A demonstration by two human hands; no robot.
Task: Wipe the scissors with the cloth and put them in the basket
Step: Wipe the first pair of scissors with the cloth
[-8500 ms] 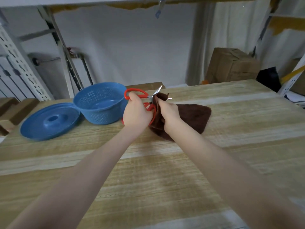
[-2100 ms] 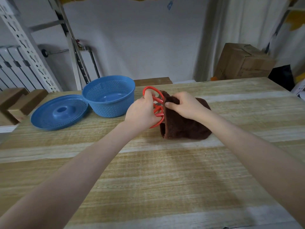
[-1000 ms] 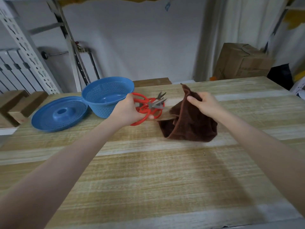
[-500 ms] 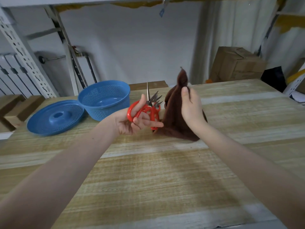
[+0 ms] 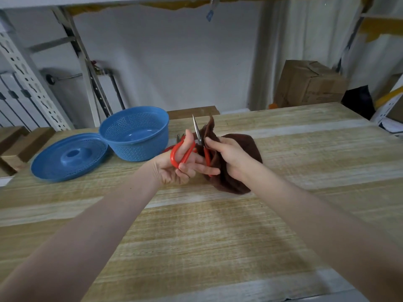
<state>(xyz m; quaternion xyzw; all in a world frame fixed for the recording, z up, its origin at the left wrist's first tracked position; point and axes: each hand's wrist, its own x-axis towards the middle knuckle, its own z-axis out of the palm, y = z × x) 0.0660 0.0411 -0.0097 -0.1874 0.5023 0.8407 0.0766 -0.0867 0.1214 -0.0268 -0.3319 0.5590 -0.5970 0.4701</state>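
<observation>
Just to the right of the blue basket [image 5: 141, 150], the left hand [image 5: 172, 171] grasps the red handles of the scissors [image 5: 188, 154]. The thumb passes through one loop, the fingers curl about the other, and the palm is turned up toward the camera. The scissors are held off the table and outside the basket, close to its wall. They stand nearly upright, with one steel blade pointing up past the thumb. A shorter dark tip shows on the basket side of the thumb, so the blades look parted.

On the side of the scissors away from the basket, the right hand [image 5: 233, 158] pinches a fold of the brown cloth [image 5: 253, 147] against the upright blade near the pivot. One corner of the cloth rises in a point beside the blade tip. The rest hangs under the hand and lies bunched on the wooden table [image 5: 218, 236], farther from the basket than the scissors.

The basket stands upright on the table. A blue perforated lid [image 5: 65, 158] lies flat on the side of the basket away from the hands, its rim against the basket's wall. Behind the basket and to its left rises a slotted metal upright [image 5: 26, 79]. A cardboard box [image 5: 309, 86] sits well to the basket's right, beyond the table's far edge.
</observation>
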